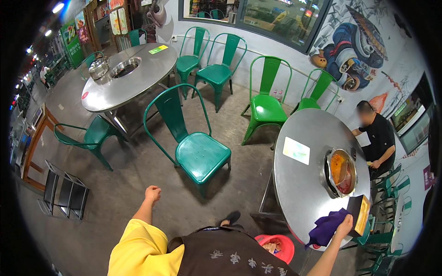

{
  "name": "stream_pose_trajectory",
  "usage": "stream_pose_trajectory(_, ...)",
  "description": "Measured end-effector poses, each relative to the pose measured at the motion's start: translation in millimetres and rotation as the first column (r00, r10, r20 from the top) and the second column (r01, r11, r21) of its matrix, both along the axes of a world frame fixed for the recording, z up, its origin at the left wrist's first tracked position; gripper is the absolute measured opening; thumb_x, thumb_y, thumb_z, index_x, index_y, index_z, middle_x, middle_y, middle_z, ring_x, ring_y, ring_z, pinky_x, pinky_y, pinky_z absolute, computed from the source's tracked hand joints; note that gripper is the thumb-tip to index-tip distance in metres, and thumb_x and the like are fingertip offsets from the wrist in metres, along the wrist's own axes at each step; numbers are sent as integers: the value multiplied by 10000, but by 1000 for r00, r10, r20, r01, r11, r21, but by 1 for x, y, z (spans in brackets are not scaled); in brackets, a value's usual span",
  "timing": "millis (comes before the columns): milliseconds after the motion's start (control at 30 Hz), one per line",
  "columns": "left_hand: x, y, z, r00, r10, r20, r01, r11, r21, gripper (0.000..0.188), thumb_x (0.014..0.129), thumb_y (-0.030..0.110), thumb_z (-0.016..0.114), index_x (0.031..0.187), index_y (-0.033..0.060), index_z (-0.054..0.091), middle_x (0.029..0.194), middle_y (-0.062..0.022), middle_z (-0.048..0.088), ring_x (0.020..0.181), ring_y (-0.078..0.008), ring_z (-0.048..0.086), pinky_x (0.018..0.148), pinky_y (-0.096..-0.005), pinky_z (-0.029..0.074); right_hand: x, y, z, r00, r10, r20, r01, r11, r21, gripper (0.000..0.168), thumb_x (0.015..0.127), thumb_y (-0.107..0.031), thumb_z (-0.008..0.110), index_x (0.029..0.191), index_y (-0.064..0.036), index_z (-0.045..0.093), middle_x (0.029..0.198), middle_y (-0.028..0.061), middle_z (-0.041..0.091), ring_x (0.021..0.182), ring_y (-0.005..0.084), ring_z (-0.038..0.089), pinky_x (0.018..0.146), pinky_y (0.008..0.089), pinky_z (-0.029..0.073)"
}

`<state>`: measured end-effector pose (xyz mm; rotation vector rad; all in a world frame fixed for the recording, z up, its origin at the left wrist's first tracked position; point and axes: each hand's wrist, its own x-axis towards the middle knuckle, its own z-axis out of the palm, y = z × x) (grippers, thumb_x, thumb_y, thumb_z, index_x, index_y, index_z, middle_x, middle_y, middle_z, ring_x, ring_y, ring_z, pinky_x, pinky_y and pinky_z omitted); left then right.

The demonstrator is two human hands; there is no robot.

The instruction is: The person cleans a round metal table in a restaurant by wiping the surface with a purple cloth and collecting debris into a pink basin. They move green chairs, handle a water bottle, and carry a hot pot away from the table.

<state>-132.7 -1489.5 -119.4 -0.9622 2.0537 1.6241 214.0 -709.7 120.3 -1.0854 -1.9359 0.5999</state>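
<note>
My right hand (344,226) grips a purple cloth (326,226) at the near right edge of a round steel table (300,186). A dark box with a yellow face (359,215) is right beside its fingers; whether the hand also holds it I cannot tell. Farther up the table, a steel hot pot (342,172) with orange and red contents sits in the table's opening. A white and green card (296,150) lies to its left. Over the floor at left, my left hand (153,194) hangs with its fingers curled and nothing visible in it.
A person in black (378,141) sits beyond the round table. A pink bin (279,246) with waste stands below its near edge. A teal metal chair (202,157) is ahead. At upper left, a steel table (138,82) bears a kettle (99,68). A black folding chair (65,193) stands at left.
</note>
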Motion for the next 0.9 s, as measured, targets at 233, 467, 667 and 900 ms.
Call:
stream_pose_trajectory(233,-90,26,8,983,-38,-177,45,998,37,59,789,39,634,826,15,595,643,-52,579,525,-142,553,470,-281,445,-134,-27,-108,935,202,291,-189,979,-74,424,869,-181,639,1242,4,559,1038,174,623,848,256,609,797,362,493)
stream_pose_trajectory(467,-170,102,57,918,-389,79,380,804,-457,89,741,71,714,699,11,664,627,-71,638,521,-156,580,487,-298,460,-252,-7,-138,863,286,417,-198,950,-242,458,810,-155,671,1222,4,550,1182,223,573,1120,392,519,966,438,430)
stream_pose_trajectory(667,-242,237,108,871,-482,96,491,849,-193,172,825,97,645,869,-65,680,618,-129,644,548,-180,626,503,-309,499,-297,31,-156,711,280,646,-199,960,-197,499,800,-210,692,1207,31,532,1160,228,563,1104,381,517,947,442,439)
stream_pose_trajectory(900,-337,302,88,639,-762,103,724,551,-415,248,833,9,591,1071,-10,660,676,-118,639,508,-181,601,461,-314,478,-326,27,-132,535,309,786,-47,940,-338,587,816,-318,680,1251,17,471,1302,224,450,1178,354,472,970,426,441)
